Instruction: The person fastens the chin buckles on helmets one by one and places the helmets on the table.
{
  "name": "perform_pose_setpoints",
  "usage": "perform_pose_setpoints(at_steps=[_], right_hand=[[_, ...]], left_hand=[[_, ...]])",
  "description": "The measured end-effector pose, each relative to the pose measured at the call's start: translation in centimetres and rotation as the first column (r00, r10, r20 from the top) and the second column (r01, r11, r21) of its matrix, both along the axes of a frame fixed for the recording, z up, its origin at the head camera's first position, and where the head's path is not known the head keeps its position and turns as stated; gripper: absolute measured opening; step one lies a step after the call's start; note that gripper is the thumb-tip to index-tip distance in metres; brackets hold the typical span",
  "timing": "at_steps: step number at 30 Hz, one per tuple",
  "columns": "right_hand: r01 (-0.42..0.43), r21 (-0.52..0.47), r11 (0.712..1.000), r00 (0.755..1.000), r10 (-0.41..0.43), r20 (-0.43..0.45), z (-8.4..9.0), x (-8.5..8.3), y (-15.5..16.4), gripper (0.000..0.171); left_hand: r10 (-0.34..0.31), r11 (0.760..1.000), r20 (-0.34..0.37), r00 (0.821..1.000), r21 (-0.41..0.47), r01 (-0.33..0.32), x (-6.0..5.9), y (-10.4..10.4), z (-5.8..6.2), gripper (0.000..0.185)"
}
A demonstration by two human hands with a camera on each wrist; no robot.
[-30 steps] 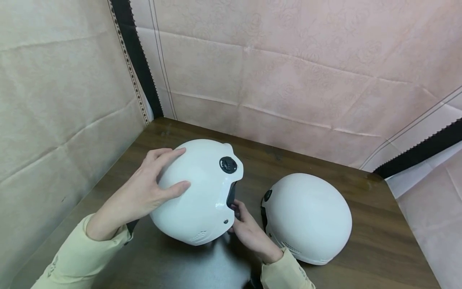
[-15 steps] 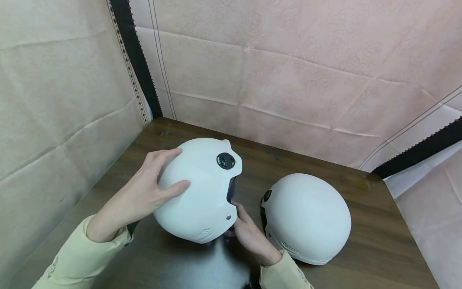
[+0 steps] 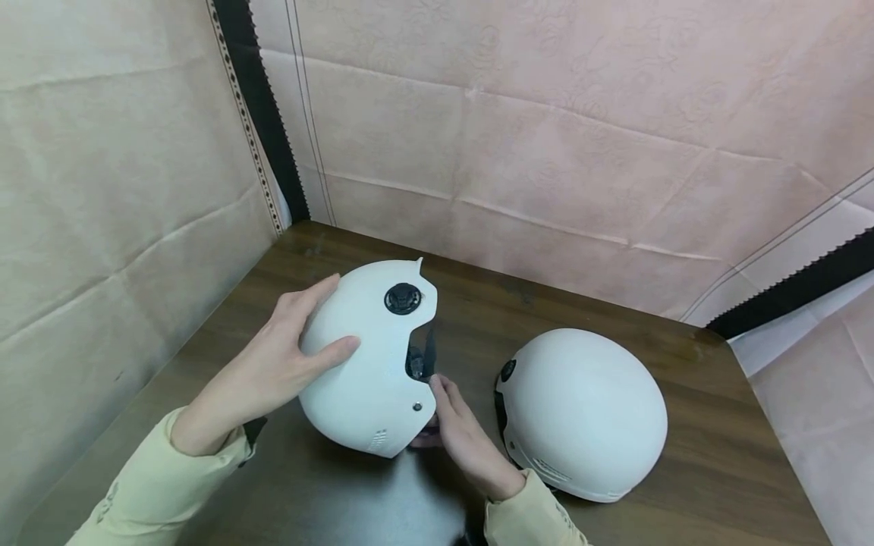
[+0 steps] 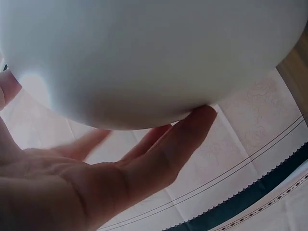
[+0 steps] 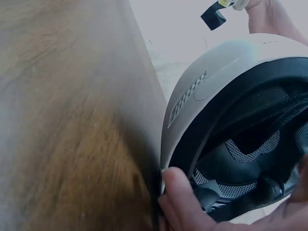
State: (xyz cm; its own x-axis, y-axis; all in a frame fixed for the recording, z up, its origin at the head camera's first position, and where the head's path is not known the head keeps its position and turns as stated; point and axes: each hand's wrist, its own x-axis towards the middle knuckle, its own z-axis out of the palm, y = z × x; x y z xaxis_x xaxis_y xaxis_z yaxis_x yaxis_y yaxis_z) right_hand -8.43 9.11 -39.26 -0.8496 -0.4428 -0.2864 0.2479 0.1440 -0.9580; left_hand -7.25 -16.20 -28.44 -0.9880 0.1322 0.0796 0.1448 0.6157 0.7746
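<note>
A white open-face helmet (image 3: 362,371) is held tilted above the table, its face opening towards the right. My left hand (image 3: 269,371) grips the rounded shell from the left, thumb and fingers spread over it; the left wrist view shows its fingertips against the smooth white surface (image 4: 154,57). My right hand (image 3: 471,447) holds the lower edge below the face opening. In the right wrist view, the thumb (image 5: 180,192) lies on the rim beside the dark lining (image 5: 255,120) and black chin strap (image 5: 240,207). Part of the right fingers is hidden behind the shell.
A second white helmet (image 3: 587,409) stands on the brown wooden table (image 3: 717,455) just right of my right hand. Pale patterned cloth (image 3: 512,152) hangs behind the table and along both sides, with black trim at the corners.
The held helmet has turned and shifted slightly left, so its face opening and strap show more. My right hand has moved left with its edge. The second helmet stays in place.
</note>
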Motion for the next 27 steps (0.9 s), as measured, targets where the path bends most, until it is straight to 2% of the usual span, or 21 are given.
perform_pose_setpoints(at_steps=[10, 21, 27], right_hand=[[0.061, -0.036, 0.997, 0.995, -0.058, 0.086, -0.2, -0.9, 0.0, 0.096], [0.088, -0.067, 0.994, 0.989, -0.079, 0.128, -0.2, -1.2, -0.4, 0.083], [0.116, -0.045, 0.992, 0.984, -0.108, 0.142, -0.3, -1.0, -0.1, 0.088]], left_hand=[[0.003, 1.000, 0.026, 1.000, -0.002, -0.003, 0.0, 0.0, 0.0, 0.082], [0.041, 0.995, -0.004, 0.999, -0.096, -0.041, -0.2, -0.1, 0.4, 0.091], [0.055, 0.992, 0.053, 0.997, -0.121, -0.048, -0.4, 0.1, 0.4, 0.105]])
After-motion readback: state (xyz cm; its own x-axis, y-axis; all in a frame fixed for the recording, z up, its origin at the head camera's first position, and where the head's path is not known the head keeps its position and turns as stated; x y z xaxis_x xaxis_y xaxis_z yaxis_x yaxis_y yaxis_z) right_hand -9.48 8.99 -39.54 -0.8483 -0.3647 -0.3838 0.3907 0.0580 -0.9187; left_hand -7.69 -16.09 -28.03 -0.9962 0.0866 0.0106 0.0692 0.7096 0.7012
